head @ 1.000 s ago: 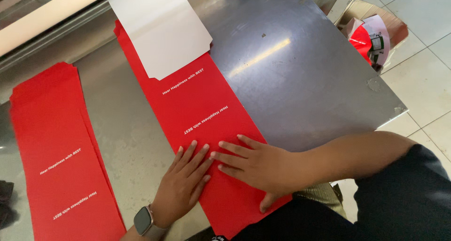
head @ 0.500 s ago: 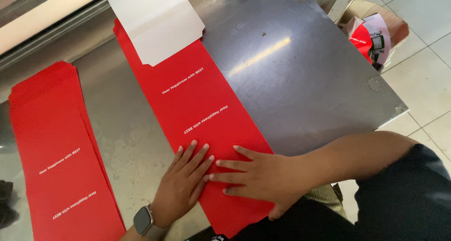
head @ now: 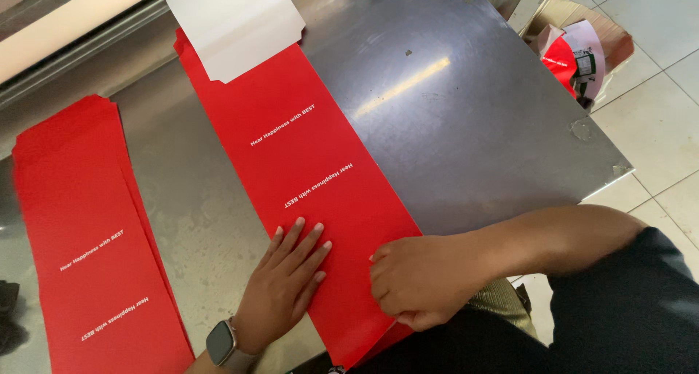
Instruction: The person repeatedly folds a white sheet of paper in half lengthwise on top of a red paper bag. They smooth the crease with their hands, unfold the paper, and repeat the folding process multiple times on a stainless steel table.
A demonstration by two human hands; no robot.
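Note:
A long red card sheet (head: 306, 148) with small white print lies lengthwise on the metal table (head: 466, 119); its far end is a white flap (head: 233, 24). My left hand (head: 287, 283), a smartwatch on its wrist, lies flat with fingers spread on the sheet's near left part. My right hand (head: 419, 279) rests on the sheet's near right edge with the fingers curled in. Whether it grips the edge I cannot make out. The sheet's near end is partly hidden under both hands.
A stack of similar red card sheets (head: 87, 235) lies to the left on the table. Off the table's right corner, a cardboard box (head: 579, 42) with red and white scraps sits on the tiled floor. A pale ledge (head: 65, 35) runs along the far side.
My right hand has slid toward the near right edge of the sheet and its fingers have curled from flat and spread. My left hand has stayed flat in place.

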